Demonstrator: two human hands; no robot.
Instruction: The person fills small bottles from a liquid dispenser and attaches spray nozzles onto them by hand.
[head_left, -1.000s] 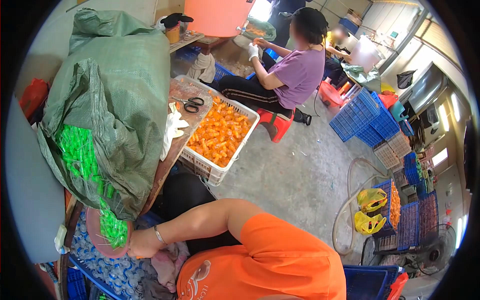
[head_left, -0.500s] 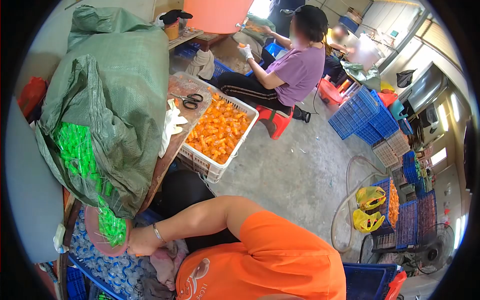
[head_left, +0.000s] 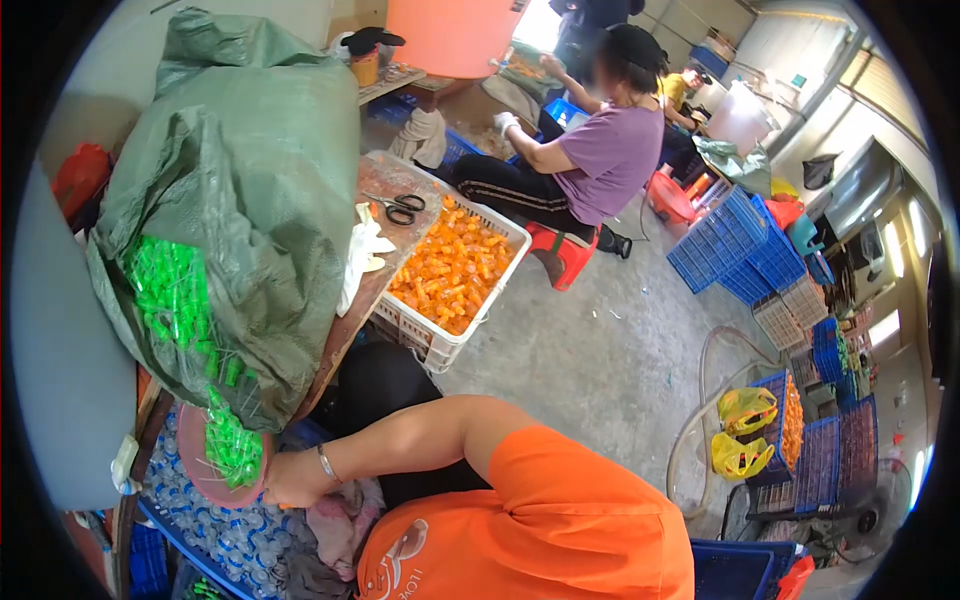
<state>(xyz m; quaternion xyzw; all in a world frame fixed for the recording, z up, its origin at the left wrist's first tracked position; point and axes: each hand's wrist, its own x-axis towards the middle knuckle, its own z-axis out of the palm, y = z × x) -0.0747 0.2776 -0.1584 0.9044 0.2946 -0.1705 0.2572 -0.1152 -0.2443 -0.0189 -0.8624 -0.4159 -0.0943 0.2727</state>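
The pink bowl [head_left: 194, 448] with green pieces [head_left: 236, 452] sits over the blue tub [head_left: 193, 553], by the worktop's [head_left: 380, 180] edge, under the green sack [head_left: 250, 160]. Your right hand [head_left: 297, 480] is at its rim; hidden fingertips, so I cannot tell whether they pinch. Scissors [head_left: 404, 209] lie near the worktop's far corner.

Sack [head_left: 250, 150]: woven plastic, creased, with a faint sheen. Green pieces [head_left: 170, 290]: glossy, translucent plastic. Bowl [head_left: 193, 450]: smooth pink plastic. Blue-banded pieces [head_left: 230, 545]: clear, shiny plastic. Surface [head_left: 405, 180]: worn, matt wood. White crate [head_left: 425, 345]: perforated, moulded plastic, semi-matt. Orange pieces [head_left: 450, 270]: glossy, translucent plastic. Bracelet [head_left: 326, 462]: bright, polished metal. Shirt [head_left: 530, 530]: matt orange cloth. Crumpled rag [head_left: 335, 525]: matt, folded cloth. Floor [head_left: 570, 370]: dull grey concrete.
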